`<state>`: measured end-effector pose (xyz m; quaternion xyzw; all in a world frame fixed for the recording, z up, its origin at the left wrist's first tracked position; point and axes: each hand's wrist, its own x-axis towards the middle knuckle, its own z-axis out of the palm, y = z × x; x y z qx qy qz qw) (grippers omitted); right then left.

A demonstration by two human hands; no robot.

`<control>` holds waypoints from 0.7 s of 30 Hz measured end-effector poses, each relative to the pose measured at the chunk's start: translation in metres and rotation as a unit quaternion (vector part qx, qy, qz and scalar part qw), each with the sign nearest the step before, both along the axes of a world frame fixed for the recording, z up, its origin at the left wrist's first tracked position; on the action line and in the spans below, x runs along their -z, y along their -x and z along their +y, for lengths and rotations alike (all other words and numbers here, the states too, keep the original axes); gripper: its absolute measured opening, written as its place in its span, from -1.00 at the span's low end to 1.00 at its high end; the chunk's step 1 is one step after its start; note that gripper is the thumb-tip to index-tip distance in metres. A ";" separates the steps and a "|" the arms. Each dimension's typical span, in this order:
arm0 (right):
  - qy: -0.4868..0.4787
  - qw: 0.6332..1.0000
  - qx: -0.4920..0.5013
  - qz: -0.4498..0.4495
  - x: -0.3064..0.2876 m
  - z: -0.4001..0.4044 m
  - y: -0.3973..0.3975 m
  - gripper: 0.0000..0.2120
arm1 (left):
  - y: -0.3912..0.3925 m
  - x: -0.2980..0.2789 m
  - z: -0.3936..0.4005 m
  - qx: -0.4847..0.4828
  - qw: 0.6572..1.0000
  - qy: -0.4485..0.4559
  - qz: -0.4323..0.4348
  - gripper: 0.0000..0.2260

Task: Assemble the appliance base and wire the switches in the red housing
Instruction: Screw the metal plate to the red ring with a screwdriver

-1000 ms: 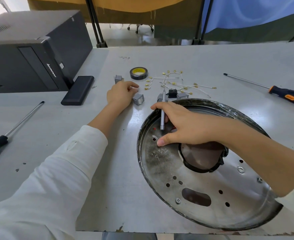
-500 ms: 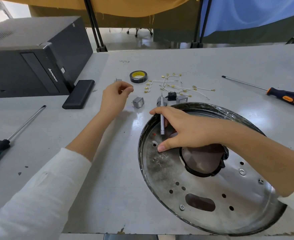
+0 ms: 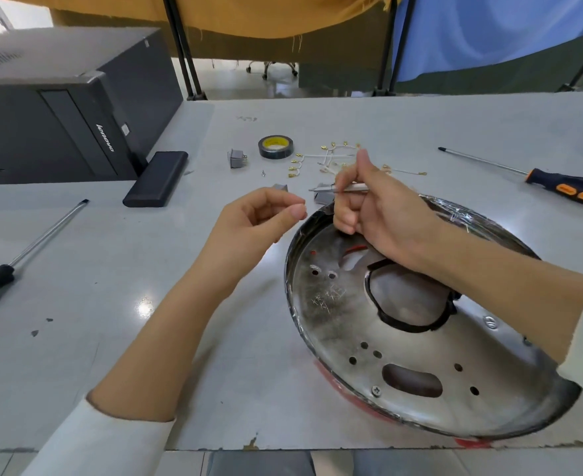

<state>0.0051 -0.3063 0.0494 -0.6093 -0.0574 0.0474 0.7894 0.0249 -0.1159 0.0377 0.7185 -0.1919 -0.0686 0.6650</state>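
Observation:
A round metal base plate [image 3: 403, 341] lies on the red housing [image 3: 331, 374], whose edge shows under the plate's near rim. My right hand [image 3: 386, 211] hovers over the plate's far edge and grips a thin silver screwdriver [image 3: 350, 188], with its tip pointing left. My left hand [image 3: 255, 225] is raised just left of that tip, thumb and forefinger pinched together. Whatever is between them is too small to see. Grey switches [image 3: 237, 158] and white wires with brass terminals [image 3: 327, 159] lie on the table behind my hands.
A roll of black tape [image 3: 276, 146] sits behind the switches. An orange-handled screwdriver [image 3: 564, 187] lies at the right and a green-handled one [image 3: 25, 249] at the left. A black computer tower [image 3: 59, 108] and a flat black box [image 3: 156, 178] stand at the back left.
My left hand lifted off the table by the switches and came toward the plate, pinched. My right hand rose from the plate and turned the screwdriver from upright to pointing left.

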 end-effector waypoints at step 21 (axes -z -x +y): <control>-0.004 0.998 -0.061 -0.009 -0.002 -0.006 -0.001 -0.96 | 0.003 0.006 -0.009 -0.066 0.997 0.050 -0.012 -0.87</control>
